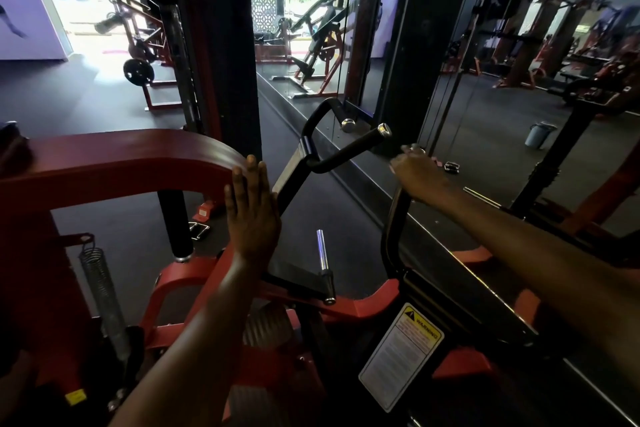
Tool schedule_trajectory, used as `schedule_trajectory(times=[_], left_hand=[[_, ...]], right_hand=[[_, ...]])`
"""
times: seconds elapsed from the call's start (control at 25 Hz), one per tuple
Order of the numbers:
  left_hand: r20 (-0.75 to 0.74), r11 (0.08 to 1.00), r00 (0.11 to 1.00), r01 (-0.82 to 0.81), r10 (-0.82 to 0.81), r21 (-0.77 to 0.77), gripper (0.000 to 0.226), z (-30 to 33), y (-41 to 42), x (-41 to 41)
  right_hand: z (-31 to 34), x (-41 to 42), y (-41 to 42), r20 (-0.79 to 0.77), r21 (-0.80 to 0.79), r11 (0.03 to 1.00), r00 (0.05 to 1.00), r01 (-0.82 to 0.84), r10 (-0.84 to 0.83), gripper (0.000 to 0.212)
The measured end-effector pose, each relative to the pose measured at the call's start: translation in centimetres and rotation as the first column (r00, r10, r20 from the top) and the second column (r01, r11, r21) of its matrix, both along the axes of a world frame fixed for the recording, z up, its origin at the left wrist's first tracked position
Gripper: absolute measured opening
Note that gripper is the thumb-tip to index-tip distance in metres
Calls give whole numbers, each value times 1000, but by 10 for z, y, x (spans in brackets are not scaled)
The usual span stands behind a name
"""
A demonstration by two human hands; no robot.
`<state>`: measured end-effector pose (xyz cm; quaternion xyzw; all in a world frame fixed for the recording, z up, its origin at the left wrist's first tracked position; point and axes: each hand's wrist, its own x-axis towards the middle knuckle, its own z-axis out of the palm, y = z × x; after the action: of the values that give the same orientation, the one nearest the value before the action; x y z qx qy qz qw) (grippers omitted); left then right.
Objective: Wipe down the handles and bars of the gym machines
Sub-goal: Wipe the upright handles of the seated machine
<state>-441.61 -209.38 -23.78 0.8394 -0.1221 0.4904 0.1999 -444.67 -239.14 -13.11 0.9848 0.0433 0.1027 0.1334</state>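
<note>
Mirrors [502,87] line the gym; left hand [252,215] flat on red frame [121,163], right hand [420,177] grips black handle [393,229].

red curved bar [138,156]: left, arching | black bent handles [341,152]: centre, chrome-capped, angled upward near mirror

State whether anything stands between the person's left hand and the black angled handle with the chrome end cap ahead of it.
Nothing visible does. The left hand lies flat, fingers straight, against the curved red bar. The black handle rises just beyond it to the right, with only open air between them. The right hand rests on a separate bar further right.
</note>
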Motion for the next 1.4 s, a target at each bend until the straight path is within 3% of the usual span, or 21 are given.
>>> schedule_trajectory(times=[0.08, 0.16, 0.32, 0.4, 0.52, 0.6, 0.68, 0.72, 0.76, 0.8, 0.88, 0.96, 1.04, 1.16, 1.2, 1.28, 1.32, 1.36, 1.4], left_hand=[[-5, 1000, 1000, -6, 6, 7, 52, -1, 0, -1], [-17, 1000, 1000, -20, 20, 22, 51, 0, 0, -2], [-35, 999, 999, -31, 33, 37, 51, 1, 1, -2], [-44, 999, 999, -28, 30, 40, 50, 2, 1, -3], [-29, 998, 998, -55, 56, 39, 50, 2, 0, -3], [-16, 997, 998, -64, 64, 34, 51, 2, -1, -2], [-11, 999, 999, -49, 49, 24, 51, 0, -1, -1], [-17, 999, 999, -40, 40, 20, 50, 1, -1, -1], [-27, 999, 999, -29, 29, 15, 50, 2, 0, -2], [-32, 1000, 999, -17, 18, 12, 50, 3, 0, -3], [-26, 1000, 1000, -4, 5, 18, 50, 3, 0, -4], [-18, 999, 999, -27, 27, 24, 51, 2, 0, -4], [-1, 999, 999, -42, 42, 20, 52, 2, 0, -4], [20, 999, 999, -26, 26, 22, 53, 1, 0, -2], [23, 1000, 999, -24, 24, 20, 53, 0, 0, -2], [23, 1000, 1000, -15, 15, 8, 53, 0, 0, -2], [22, 1000, 1000, -6, 6, 3, 52, 0, 0, -3], [20, 1000, 1000, 3, -3, 5, 52, 0, 1, -3], [16, 1000, 1000, 8, -8, 13, 52, 0, 1, -3]], right_hand=[[-9, 5, 4, -66, -115, 993, 997, 27, -35, 15], [-48, -7, 15, -167, -163, 976, 979, -144, 117, 18], [-84, -39, 6, -70, 111, 930, 930, -352, 360, 32], [-85, -62, 1, -148, 254, 896, 900, -365, 409, 45], [-87, -108, -2, -386, 430, 840, 774, -331, 503, 42], [-71, -117, -3, -363, 503, 811, 779, -299, 512, 38], [-49, -87, -1, -38, 541, 785, 924, -302, 381, 42], [-36, -64, 2, 119, 550, 802, 972, -233, 200, 46], [-24, -43, 7, 169, 529, 843, 986, -93, 2, 50], [-20, -26, 12, 159, 493, 867, 973, 69, -168, 54], [-36, -17, 20, 144, 384, 896, 944, 224, -298, 59], [-72, -41, 35, 185, 335, 917, 939, 215, -288, 64], [-111, -86, 55, 217, 440, 882, 933, 170, -288, 62], [-129, -105, 46, 33, 476, 839, 948, 265, -318, 43], [-116, -94, 43, -48, 600, 729, 924, 331, -380, 32], [-81, -65, 39, -150, 929, 186, 783, 321, -603, 22], [-69, -49, 40, -151, 981, -10, 722, 196, -676, 24], [-61, -39, 44, -128, 991, -68, 690, 114, -712, 24], [-59, -34, 47, -99, 993, -27, 704, 113, -703, 30]])
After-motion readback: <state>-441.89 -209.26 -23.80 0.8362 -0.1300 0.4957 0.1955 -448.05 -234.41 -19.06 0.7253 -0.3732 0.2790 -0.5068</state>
